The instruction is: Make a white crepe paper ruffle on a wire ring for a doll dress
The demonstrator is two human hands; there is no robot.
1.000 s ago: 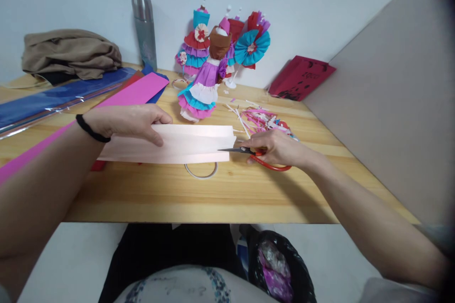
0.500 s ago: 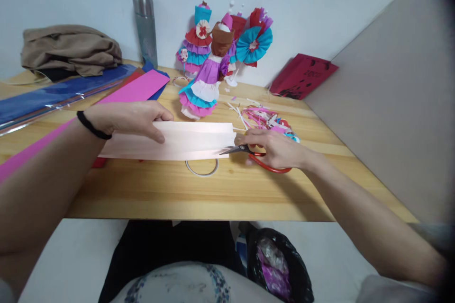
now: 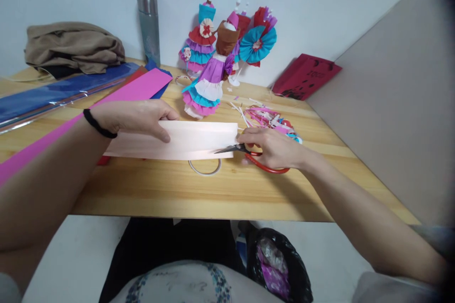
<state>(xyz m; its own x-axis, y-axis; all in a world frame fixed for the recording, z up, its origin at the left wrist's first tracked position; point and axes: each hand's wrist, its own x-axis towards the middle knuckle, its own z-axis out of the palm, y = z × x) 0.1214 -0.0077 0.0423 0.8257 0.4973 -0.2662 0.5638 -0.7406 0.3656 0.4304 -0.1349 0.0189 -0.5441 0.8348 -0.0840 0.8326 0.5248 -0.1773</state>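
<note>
A long pale pink strip of paper (image 3: pixel 199 139) is stretched out above the wooden table. Near its left part my left hand (image 3: pixel 142 120) grips it, thumb on top. My right hand (image 3: pixel 272 147) holds scissors (image 3: pixel 231 148) with red handles and dark blades, and its fingertips reach the strip's right end. The blades lie across the lower right of the strip, pointing left; whether they are parted is hard to make out. Just below the strip, a thin pale ring (image 3: pixel 205 173) lies partly covered.
Bright pink paper (image 3: pixel 142 86) and plastic-wrapped blue sheets (image 3: pixel 71 89) lie left. Behind stand ruffled paper dolls (image 3: pixel 212 71), a blue paper flower (image 3: pixel 249 45) and a flask (image 3: pixel 148 28). Paper scraps (image 3: pixel 273 118) are piled right. A black-bagged bin (image 3: pixel 302 265) sits below.
The scissor tips have moved a little left over the strip. Its right end, uneven before, now looks straighter. The whole view has shifted slightly.
</note>
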